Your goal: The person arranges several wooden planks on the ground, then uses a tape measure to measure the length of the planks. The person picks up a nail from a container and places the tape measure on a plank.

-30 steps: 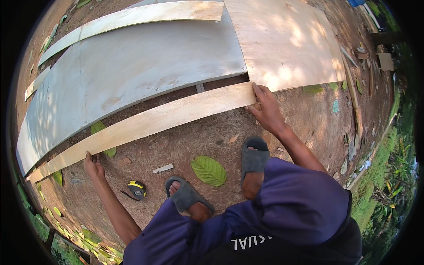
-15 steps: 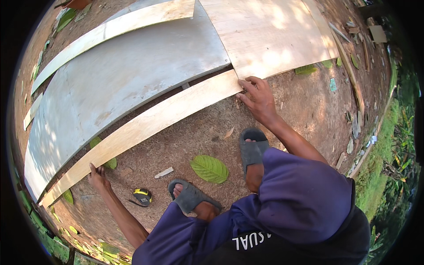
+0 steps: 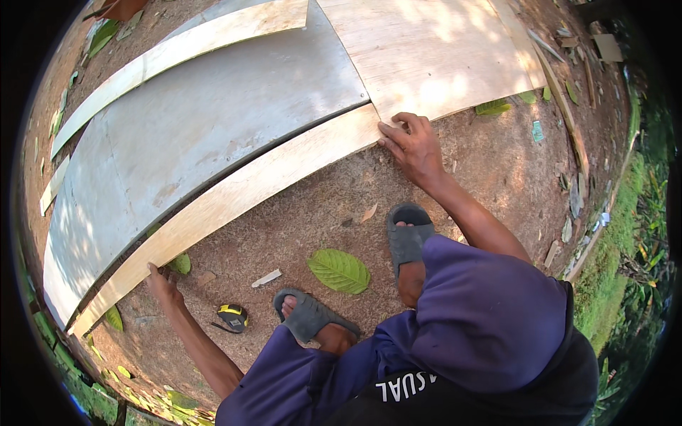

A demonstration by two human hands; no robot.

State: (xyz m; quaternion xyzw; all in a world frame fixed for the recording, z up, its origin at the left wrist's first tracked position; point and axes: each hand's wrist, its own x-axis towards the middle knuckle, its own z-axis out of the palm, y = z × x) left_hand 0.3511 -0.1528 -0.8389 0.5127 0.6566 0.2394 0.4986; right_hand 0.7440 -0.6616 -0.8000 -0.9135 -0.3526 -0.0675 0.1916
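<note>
A long, thin plywood strip (image 3: 256, 174) runs along the near edge of a grey board (image 3: 213, 106). My right hand (image 3: 415, 153) pinches the strip's right end, where it meets the corner of a wide, light plywood sheet (image 3: 440, 57). Farther left, my left hand (image 3: 165, 290) grips the strip's lower edge, with the thumb on top and the other fingers mostly hidden beneath. A narrow dark gap lies between strip and grey board. Another pale strip (image 3: 177, 53) rests on the board's far side.
A yellow and black tape measure (image 3: 233, 319) lies on the dirt near my left forearm. Beside my sandalled feet are a large green leaf (image 3: 339, 270) and a small white offcut (image 3: 266, 277). Wood scraps and a long batten (image 3: 565, 117) lie at the right.
The near strip has shifted toward the grey board, and the dark gap by its right end has narrowed. Both hands keep hold of it.
</note>
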